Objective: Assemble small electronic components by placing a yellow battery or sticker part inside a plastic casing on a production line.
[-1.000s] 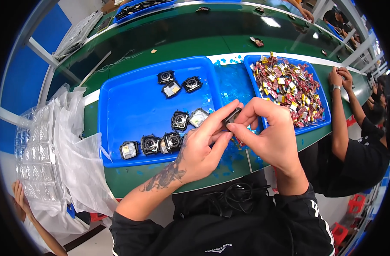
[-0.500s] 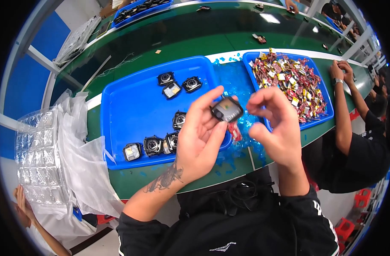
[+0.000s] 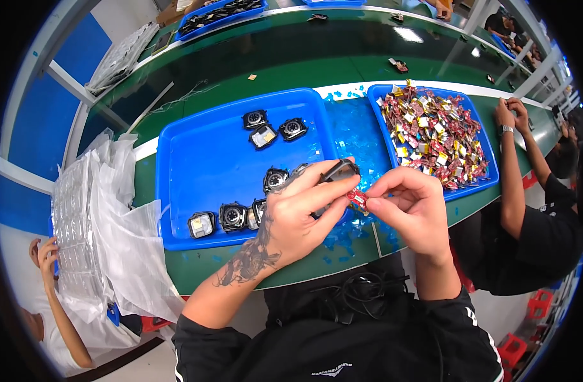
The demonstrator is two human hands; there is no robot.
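Observation:
My left hand (image 3: 301, 213) is closed around a small black watch case (image 3: 340, 170), now tilted on edge. A small red circuit board (image 3: 357, 198) sits at the case's near side, beside my left fingertips. The thumb and fingers of my right hand (image 3: 412, 207) pinch that board from the right. Whether the board is still joined to the case is hidden by my fingers. Below and left of my left hand, several black watch cases (image 3: 232, 216) lie in a shallow blue tray (image 3: 202, 153); others (image 3: 293, 128) rest near its far side.
A second blue tray (image 3: 386, 137) at the right is heaped with red circuit boards (image 3: 435, 134). Small blue film pieces (image 3: 352, 127) litter the green bench between the trays. Clear plastic trays and white sheeting (image 3: 122, 210) stand at left. A co-worker's arms (image 3: 509, 153) rest at right.
My right hand has come in to pinch the red board. My left hand has rolled over, tipping the watch case from face-up onto its edge.

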